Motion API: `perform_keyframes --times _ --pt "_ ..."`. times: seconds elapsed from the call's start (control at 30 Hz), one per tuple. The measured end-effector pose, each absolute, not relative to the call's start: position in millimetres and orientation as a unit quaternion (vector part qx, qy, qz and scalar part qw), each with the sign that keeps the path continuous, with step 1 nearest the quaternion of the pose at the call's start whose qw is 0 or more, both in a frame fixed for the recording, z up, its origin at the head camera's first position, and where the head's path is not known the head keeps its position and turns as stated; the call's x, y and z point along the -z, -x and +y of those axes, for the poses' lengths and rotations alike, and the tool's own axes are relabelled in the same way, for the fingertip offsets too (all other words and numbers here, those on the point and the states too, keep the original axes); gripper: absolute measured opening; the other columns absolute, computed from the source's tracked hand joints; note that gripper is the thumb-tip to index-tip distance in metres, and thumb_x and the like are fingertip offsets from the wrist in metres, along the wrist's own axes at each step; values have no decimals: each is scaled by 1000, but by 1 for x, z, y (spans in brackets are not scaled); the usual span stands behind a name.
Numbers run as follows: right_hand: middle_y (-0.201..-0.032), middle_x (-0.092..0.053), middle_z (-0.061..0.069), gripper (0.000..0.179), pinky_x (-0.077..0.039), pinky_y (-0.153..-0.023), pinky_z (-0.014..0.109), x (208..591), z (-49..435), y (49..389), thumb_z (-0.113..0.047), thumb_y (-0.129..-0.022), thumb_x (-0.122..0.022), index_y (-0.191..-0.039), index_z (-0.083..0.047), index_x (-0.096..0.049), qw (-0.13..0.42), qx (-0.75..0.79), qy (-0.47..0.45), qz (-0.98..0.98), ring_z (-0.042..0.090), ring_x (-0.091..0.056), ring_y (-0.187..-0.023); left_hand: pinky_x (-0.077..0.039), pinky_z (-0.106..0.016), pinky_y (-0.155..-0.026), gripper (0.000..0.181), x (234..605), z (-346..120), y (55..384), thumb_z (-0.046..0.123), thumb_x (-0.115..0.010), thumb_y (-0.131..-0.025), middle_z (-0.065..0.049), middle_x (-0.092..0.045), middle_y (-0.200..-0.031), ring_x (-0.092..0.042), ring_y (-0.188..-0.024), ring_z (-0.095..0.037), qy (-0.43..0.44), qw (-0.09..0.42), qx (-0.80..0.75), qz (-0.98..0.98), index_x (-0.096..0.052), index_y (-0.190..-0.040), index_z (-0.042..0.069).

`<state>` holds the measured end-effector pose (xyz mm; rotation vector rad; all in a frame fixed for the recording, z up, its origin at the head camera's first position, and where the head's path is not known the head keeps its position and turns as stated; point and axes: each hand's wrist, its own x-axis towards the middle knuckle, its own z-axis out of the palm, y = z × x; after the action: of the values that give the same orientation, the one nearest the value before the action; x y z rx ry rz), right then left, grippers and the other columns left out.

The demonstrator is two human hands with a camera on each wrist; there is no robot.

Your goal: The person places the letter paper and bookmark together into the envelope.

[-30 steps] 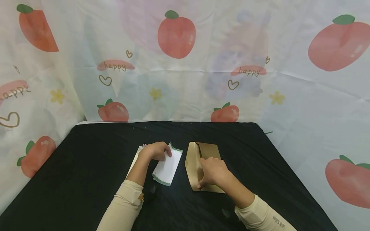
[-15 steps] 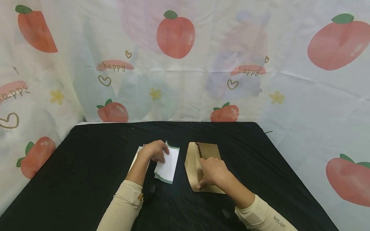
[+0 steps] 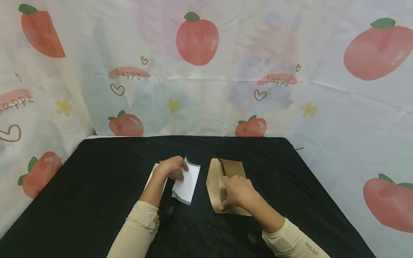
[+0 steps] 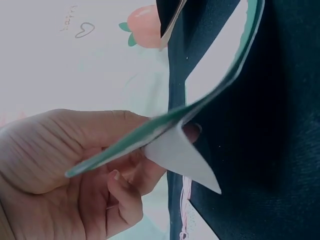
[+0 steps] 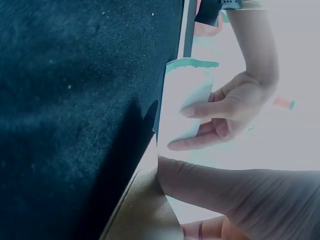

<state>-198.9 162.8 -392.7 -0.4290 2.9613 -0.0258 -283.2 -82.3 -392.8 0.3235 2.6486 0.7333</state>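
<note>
Paper (image 3: 189, 182) white w/ green edges; env. (image 3: 215, 186) tan-gold.

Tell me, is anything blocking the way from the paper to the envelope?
Nothing visible: only black cloth shows between the paper, pinched in the left hand, and the envelope, though the right hand covers part of it.

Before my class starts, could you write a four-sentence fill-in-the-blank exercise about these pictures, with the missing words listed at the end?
1. The left hand pinches white paper whose decorated edge is ____.
2. The right hand holds a brown ____ with its flap open.
3. In the head view, the cloth beneath both hands is ____.
4. The word printed on the backdrop is ____.

Missing words: green; envelope; black; happy.
</note>
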Motion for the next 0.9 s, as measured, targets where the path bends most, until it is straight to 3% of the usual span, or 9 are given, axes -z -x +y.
perform_keyframes --times 0.07,0.13,0.2,0.37,0.7,0.9 --pt "-90 -64 13 78 -55 -69 52 394 163 199 -47 -60 -101 -113 -2 -64 69 10 144 987 34 -64 -83 -44 -63 -101 39 392 -83 283 -4 -81 -81 -7 -69 -97 -64 -63 -18 -117 181 -250 944 -77 -118 7" --pt "-93 -66 14 79 -56 -70 54 395 163 200 -47 -60 -101 -114 -2 -64 63 11 145 987 36 -65 -85 -38 -67 -103 42 391 -84 283 -3 -82 -80 -7 -69 -99 -64 -65 -18 -119 180 -250 944 -77 -120 7" --pt "-98 -67 17 81 -56 -72 55 396 163 200 -47 -60 -101 -116 -1 -64 60 11 143 988 38 -66 -89 -50 -56 -96 44 391 -85 283 -4 -82 -80 -10 -69 -104 -64 -71 -19 -122 183 -266 939 -75 -123 5" --pt "-104 -68 21 83 -56 -75 56 397 163 201 -48 -60 -101 -118 -2 -64 59 7 135 989 40 -67 -91 -58 -32 -69 46 391 -85 283 -9 -82 -81 -17 -67 -117 -66 -86 -23 -127 182 -311 924 -73 -125 1" --pt "-108 -67 24 82 -56 -74 56 394 162 200 -47 -61 -100 -117 -2 -64 52 10 133 990 42 -67 -90 -60 -36 -72 47 392 -87 288 -6 -81 -84 -19 -64 -124 -71 -83 -25 -125 181 -335 916 -70 -129 -1" --pt "-114 -66 28 81 -56 -75 56 394 161 200 -47 -62 -100 -118 -1 -64 54 12 132 990 43 -67 -92 -60 -34 -70 47 391 -90 289 -7 -76 -86 -19 -62 -125 -66 -84 -23 -125 175 -348 912 -68 -132 0"
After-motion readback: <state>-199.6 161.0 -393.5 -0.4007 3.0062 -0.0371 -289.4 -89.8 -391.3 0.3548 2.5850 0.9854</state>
